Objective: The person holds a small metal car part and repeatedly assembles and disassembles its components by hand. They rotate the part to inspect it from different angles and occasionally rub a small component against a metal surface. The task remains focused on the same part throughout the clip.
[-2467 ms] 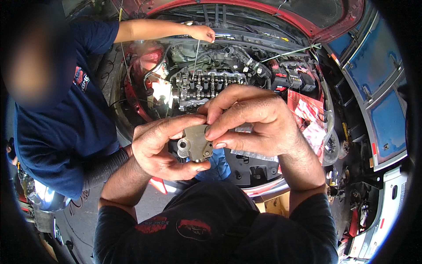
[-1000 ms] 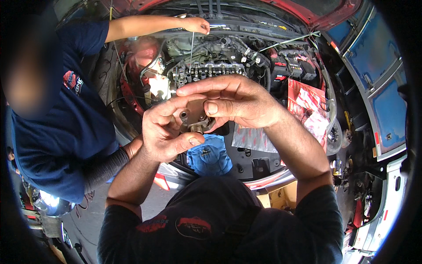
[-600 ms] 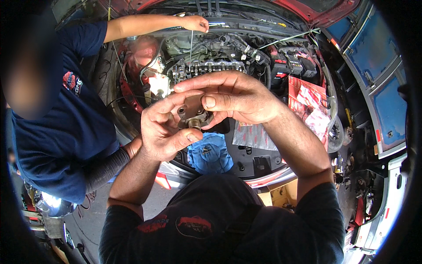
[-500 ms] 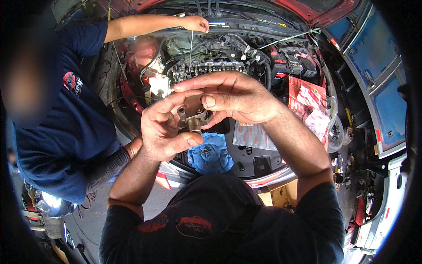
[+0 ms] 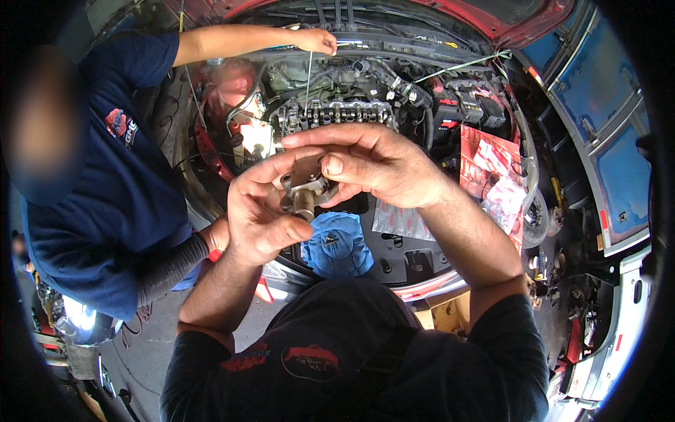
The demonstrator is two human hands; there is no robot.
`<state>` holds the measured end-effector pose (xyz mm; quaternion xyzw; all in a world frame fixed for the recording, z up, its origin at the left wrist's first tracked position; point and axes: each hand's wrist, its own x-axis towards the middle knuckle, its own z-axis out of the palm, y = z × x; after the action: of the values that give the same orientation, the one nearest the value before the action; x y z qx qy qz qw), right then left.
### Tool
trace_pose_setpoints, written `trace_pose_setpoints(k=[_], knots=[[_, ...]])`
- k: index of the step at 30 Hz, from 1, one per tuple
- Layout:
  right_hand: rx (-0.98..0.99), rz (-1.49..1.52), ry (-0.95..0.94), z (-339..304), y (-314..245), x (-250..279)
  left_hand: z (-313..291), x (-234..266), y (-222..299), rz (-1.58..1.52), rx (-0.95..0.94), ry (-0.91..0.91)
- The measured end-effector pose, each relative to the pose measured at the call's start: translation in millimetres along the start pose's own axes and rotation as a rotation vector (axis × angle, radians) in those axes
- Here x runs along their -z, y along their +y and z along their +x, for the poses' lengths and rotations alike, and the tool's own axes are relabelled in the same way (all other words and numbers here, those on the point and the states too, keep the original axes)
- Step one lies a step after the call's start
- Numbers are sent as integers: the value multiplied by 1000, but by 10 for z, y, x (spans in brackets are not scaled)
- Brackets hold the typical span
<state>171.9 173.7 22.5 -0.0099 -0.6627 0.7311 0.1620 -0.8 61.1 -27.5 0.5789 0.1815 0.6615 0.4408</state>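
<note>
Both hands hold up one metal engine part [image 5: 304, 202], a flat plate with a short round stub and a small hole, over the open engine bay. My left hand [image 5: 254, 204] is closed around its left side, thumb beneath the stub. From the right, my right hand [image 5: 394, 163] pinches its edge with the thumb on the plate, while its longer fingers reach over the top. Fingers hide part of the plate. Beyond my hands lies the exposed cylinder head [image 5: 344, 111] with its shiny camshaft lobes. Below them a blue cloth [image 5: 336, 246] is spread, with small dark pieces on it.
A co-worker [image 5: 105, 169] stands at the left, one hand [image 5: 316, 41] holding a thin rod [image 5: 309, 81] down into the engine. A battery [image 5: 464, 105] sits right of the engine. Red-and-white packaging [image 5: 491, 158] and a grey plastic sheet [image 5: 402, 219] lie nearby.
The metal part has tilted slightly and shifted a little left in my hands. My left thumb has moved slightly left. The co-worker's hand has moved slightly right.
</note>
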Motion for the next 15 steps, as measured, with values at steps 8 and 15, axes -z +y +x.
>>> trace_pose_setpoints(k=[8, 15], knots=[[340, -554, 236, -213, -17, -271, -202, -148, 90, -149, 151, 203], [411, -1015, 91, -278, -242, -271, -200, -297, 198, -156, 192, 120]])
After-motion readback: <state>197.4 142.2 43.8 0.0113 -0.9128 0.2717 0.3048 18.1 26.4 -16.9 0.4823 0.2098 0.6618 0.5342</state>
